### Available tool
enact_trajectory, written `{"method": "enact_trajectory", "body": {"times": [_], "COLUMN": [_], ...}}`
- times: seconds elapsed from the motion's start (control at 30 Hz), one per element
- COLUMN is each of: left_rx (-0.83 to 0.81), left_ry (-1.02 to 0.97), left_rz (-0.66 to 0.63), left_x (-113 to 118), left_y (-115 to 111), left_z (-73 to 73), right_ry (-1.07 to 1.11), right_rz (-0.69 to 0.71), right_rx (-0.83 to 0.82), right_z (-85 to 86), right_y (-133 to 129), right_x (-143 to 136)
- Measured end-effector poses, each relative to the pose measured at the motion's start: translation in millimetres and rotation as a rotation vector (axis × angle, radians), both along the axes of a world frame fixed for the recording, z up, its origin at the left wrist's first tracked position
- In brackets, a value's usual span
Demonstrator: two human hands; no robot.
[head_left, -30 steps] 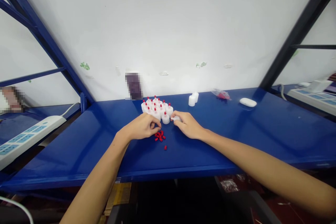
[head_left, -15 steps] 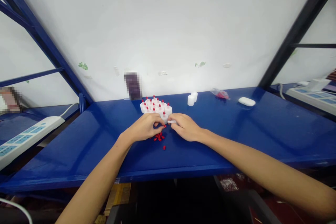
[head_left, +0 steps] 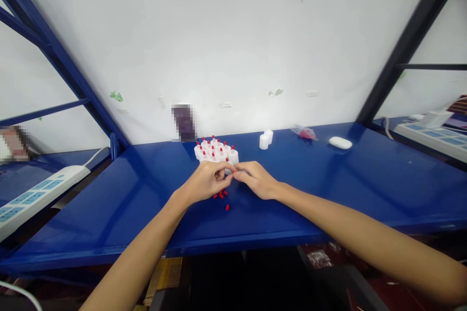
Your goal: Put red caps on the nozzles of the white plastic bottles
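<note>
My left hand [head_left: 212, 178] is closed in a pinch, its fingertips meeting those of my right hand [head_left: 256, 180], which is pinched too. What they hold between them is too small and hidden to make out. Just behind my left hand stands a cluster of white bottles [head_left: 233, 156] with red caps. Loose red caps [head_left: 221, 195] lie on the blue table below my left hand, partly covered by it, and a single red cap [head_left: 227, 207] lies nearer the front edge.
Two white bottles without red caps [head_left: 263, 141] stand further back. Right of them are a clear bag with red pieces [head_left: 305, 132] and a white oval case [head_left: 340, 143]. A power strip [head_left: 44, 194] is at the left. Metal posts flank the blue table [head_left: 310, 194].
My hands have come together, and their fingertips now touch. The red cap at my left fingertips and the white piece in my right hand no longer show clearly. The view has shifted slightly.
</note>
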State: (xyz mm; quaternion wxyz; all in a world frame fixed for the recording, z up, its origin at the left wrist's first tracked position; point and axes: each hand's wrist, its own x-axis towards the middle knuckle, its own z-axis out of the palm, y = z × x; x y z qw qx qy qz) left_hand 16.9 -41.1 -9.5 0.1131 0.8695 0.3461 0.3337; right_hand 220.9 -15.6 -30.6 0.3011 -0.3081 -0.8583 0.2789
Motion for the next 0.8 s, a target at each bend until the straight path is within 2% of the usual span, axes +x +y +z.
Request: {"method": "enact_trajectory", "body": {"times": [0.13,0.37,0.47,0.57,0.67,0.8], "left_rx": [-0.029,-0.139,-0.043,0.123,0.274,0.335], "left_ry": [-0.088,-0.171,-0.179,-0.168,-0.046,0.112], "left_rz": [-0.002,-0.003,0.049,0.164,0.277,0.377], "left_x": [7,16,15,7,-1,-5], "left_y": [-2,-3,0,7,14,21], "left_z": [-4.0,-4.8,-0.9,2.9,3.3,1.0], "right_ry": [0.174,0.306,0.336,0.349,0.363,0.362], "right_rz": [0.059,0.045,0.011,-0.097,-0.165,-0.185], "right_rx": [-0.156,-0.174,-0.230,-0.245,-0.200,-0.171], "right_z": [1.0,-1.6,-3.6,-4.2,-3.6,-3.6], "right_y": [-1,-3,2,10,16,18], "right_x": [-3,-6,-5,-2,3,6]}}
